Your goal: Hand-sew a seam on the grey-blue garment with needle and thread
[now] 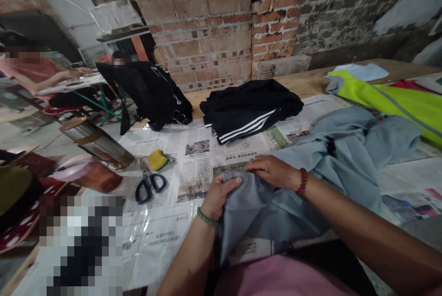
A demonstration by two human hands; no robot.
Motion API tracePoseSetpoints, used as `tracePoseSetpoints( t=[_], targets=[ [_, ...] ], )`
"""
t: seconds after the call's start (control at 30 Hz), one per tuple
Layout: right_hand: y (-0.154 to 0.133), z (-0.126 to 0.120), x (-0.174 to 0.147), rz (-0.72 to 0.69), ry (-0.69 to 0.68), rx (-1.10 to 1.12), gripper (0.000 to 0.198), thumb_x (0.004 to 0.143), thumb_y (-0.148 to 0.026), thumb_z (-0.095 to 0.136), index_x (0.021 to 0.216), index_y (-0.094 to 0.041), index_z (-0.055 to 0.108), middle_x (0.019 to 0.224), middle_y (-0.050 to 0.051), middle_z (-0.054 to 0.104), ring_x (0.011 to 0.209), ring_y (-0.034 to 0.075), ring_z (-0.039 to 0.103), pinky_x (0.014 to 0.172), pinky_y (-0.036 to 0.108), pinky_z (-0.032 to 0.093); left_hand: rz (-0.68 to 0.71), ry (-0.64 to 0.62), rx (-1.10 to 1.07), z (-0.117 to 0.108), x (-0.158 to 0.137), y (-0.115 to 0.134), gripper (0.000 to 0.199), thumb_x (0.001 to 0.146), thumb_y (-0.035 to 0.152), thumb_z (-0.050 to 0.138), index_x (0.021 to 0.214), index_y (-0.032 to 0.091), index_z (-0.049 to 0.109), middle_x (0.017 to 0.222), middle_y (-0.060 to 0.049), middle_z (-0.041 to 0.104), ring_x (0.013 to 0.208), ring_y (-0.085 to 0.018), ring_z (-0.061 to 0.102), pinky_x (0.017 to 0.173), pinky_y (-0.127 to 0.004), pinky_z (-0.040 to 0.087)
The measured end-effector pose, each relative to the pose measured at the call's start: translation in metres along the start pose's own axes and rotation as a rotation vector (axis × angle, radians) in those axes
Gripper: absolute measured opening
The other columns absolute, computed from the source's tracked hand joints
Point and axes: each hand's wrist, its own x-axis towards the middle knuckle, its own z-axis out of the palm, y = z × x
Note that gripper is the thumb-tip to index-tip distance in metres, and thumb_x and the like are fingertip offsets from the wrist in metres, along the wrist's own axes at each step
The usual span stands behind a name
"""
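Note:
A large piece of grey cloth (297, 208) lies in folds across the newspaper-covered table and hangs toward my lap. My left hand (221, 193) is closed on its left edge, the thumb lying on top of the fabric. Close beside it, my right hand (272, 170) has its fingers bent over the cloth's upper edge and grips it there. The fingertips of the right hand are partly hidden. To the left of my hands lie scissors (151, 184) with dark blue handles, next to a yellow object (157, 159) that I cannot identify.
Black clothing with white stripes (253, 107) and a black bag (152, 91) lie farther back. A metal flask (98, 142) and a reddish lidded container (90, 174) stand at left. A neon-yellow garment (397, 100) is at right. Another person (37, 72) sits at a table far left.

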Motion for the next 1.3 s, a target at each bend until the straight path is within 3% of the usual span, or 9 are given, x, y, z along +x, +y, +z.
tracePoseSetpoints(
  t=[0.27,0.47,0.6,0.93,1.3],
  targets=[
    [-0.004,0.0,-0.009,0.062,-0.044,0.223,0.037,0.073,-0.002,0.039,0.09,-0.02,0.067,0.079,0.001,0.062,0.076,0.012,0.057,0.07,0.022,0.043,0.012,-0.01,0.015,0.0,0.002,-0.002,0.023,0.05,0.025,0.08,0.063,0.013,0.064,0.053,0.002,0.063,0.045,-0.008,0.053,0.046,-0.018,0.041],
    [-0.006,0.008,-0.011,0.154,-0.035,0.319,0.027,0.078,-0.011,0.043,0.088,-0.018,0.067,0.082,0.001,0.064,0.074,0.011,0.058,0.065,0.02,0.043,0.028,-0.013,0.004,0.002,0.001,0.0,0.022,0.05,0.024,0.08,0.058,0.013,0.063,0.051,0.003,0.061,0.044,-0.007,0.052,0.046,-0.017,0.04],
    [-0.003,0.01,-0.013,0.215,-0.022,0.295,0.022,0.078,-0.013,0.045,0.085,-0.018,0.066,0.077,0.0,0.065,0.069,0.011,0.058,0.063,0.019,0.043,0.01,-0.001,-0.017,0.001,0.001,0.0,0.023,0.049,0.024,0.08,0.058,0.013,0.063,0.051,0.002,0.061,0.044,-0.008,0.052,0.046,-0.018,0.041],
    [-0.003,0.015,-0.014,0.192,-0.029,0.313,0.027,0.077,-0.012,0.043,0.085,-0.019,0.067,0.073,-0.002,0.064,0.067,0.01,0.057,0.061,0.018,0.042,0.002,-0.024,-0.003,0.001,0.003,-0.003,0.024,0.049,0.025,0.08,0.058,0.013,0.062,0.051,0.002,0.061,0.043,-0.008,0.052,0.045,-0.018,0.04],
    [-0.002,0.029,-0.019,0.23,0.067,0.282,0.024,0.076,-0.011,0.042,0.083,-0.019,0.064,0.072,-0.002,0.062,0.067,0.01,0.056,0.063,0.019,0.04,0.129,0.026,0.152,0.003,0.006,-0.008,0.024,0.054,0.028,0.077,0.057,0.014,0.058,0.047,0.006,0.05,0.043,-0.005,0.04,0.042,-0.016,0.031]
  ],
)
